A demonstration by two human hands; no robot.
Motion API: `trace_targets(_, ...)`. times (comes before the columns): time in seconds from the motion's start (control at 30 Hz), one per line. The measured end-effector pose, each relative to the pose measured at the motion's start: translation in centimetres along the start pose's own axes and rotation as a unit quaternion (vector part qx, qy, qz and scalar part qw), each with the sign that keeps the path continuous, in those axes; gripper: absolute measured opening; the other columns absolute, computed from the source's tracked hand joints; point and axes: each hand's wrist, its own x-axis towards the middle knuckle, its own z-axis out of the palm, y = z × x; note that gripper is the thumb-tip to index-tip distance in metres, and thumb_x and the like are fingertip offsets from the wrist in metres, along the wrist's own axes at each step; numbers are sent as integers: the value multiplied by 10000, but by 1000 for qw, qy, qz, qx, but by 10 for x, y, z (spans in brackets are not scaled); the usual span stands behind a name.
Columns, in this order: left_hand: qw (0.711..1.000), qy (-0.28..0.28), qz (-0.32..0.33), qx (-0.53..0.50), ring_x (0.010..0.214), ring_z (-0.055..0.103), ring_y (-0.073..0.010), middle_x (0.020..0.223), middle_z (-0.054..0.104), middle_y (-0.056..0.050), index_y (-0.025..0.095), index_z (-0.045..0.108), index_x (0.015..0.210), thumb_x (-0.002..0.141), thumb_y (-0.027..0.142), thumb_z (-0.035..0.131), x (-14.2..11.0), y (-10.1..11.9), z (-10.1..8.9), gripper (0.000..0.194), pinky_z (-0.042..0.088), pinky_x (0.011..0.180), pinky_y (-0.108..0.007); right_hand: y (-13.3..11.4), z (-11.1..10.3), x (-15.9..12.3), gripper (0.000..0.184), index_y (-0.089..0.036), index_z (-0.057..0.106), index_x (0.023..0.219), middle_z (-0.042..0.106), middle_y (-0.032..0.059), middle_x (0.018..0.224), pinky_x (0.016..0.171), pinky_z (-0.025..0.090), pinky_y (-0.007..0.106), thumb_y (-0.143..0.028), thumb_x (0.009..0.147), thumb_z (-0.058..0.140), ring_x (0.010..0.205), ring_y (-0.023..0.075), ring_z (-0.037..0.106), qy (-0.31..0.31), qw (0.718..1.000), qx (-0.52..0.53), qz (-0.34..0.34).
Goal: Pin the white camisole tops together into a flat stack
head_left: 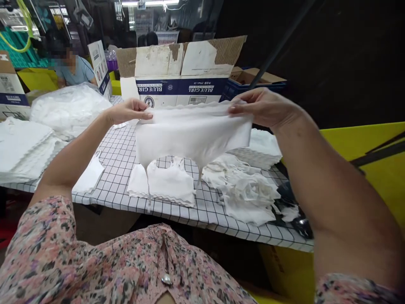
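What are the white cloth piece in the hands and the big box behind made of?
The white cloth piece looks like thin, soft, matte fabric: it sags in loose folds. Its fibre cannot be told. The big box seems corrugated cardboard with a smooth printed coating; torn patches show brown ridged board.

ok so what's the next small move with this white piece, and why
Probably lay the white scalloped-edge cloth flat on the folded pieces just below it. The left hand and right hand hold it spread open by its top edge, and those pieces lie neatly stacked, unlike the crumpled pile beside them.
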Motion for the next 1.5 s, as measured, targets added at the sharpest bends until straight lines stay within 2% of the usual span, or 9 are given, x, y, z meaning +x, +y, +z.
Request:
trace_targets(0.1,987,-146,-33,60,656,546,-144,638,551,-8,217,723,721,920,586,729,29,-36,-4,419,491,713,-372,19,6,34,394,-161,732,695,634,-9,700,773,442,331,-369,653,1063,745,107,541,-4,1000,-16,9)
trace_targets(0.3,941,-66,-77,324,926,666,-275,669,611,-34,206,633,683,937,370,659,99,-95,-2,303,376,1090,-566,45,8,106,187,-95,756,714,575,-12,640,802,371,347,-117,857,876,732,96,439,34,983,-181,8)
trace_targets(0.5,908,16,-29,418,1346,519,-308,1143,798,-65,222,779,1028,985,337,774,146,-69,-28,123,260,1280,-626,33,-11,161,376,34,825,1110,794,203,1147,1036,420,426,-320,990,794,1141,202,616,153,892,-402,-142)
trace_targets(0.6,894,75,-49,439,1412,528,-314,1272,760,-45,190,709,1338,971,275,808,143,-52,-31,389,268,1303,-627,43,-17,161,398,-62,842,1087,788,153,1283,1205,335,555,-443,986,789,1374,277,539,196,870,-395,-222)
trace_targets(0.7,904,90,-104,404,1354,549,-291,1247,749,-36,167,620,1472,896,234,919,118,-64,-11,652,280,1288,-639,80,-8,141,268,-150,835,986,820,128,1115,1242,332,585,-416,989,808,1308,281,555,159,876,-379,-253)
trace_targets(0.83,937,74,-168,296,1243,542,-284,1019,748,-20,212,723,965,775,226,995,57,-127,47,332,245,1292,-670,150,36,103,297,-117,782,1166,792,169,1127,1174,401,533,-241,912,872,1225,297,564,103,904,-384,-154)
trace_targets(1.0,969,95,-128,187,1240,590,-377,1095,737,-94,258,656,818,776,425,945,-28,-178,123,336,372,1190,-690,209,83,61,227,-111,760,1108,755,187,1111,1112,405,499,-179,911,850,1264,339,512,37,931,-364,-10)
trace_targets(1.2,980,81,-89,157,1043,685,-260,1096,780,-68,286,670,1004,953,246,683,-121,-136,145,66,573,962,-481,231,91,-40,263,-253,757,949,703,167,1239,1163,413,581,-492,1034,688,1230,350,535,84,931,-339,-102)
trace_targets(1.5,979,63,5,196,911,725,-246,1009,807,-79,322,784,1088,972,112,540,-225,-110,173,342,588,755,-427,259,138,-161,243,-272,815,934,770,101,982,1082,521,642,-253,977,577,996,316,676,90,918,-362,-134)
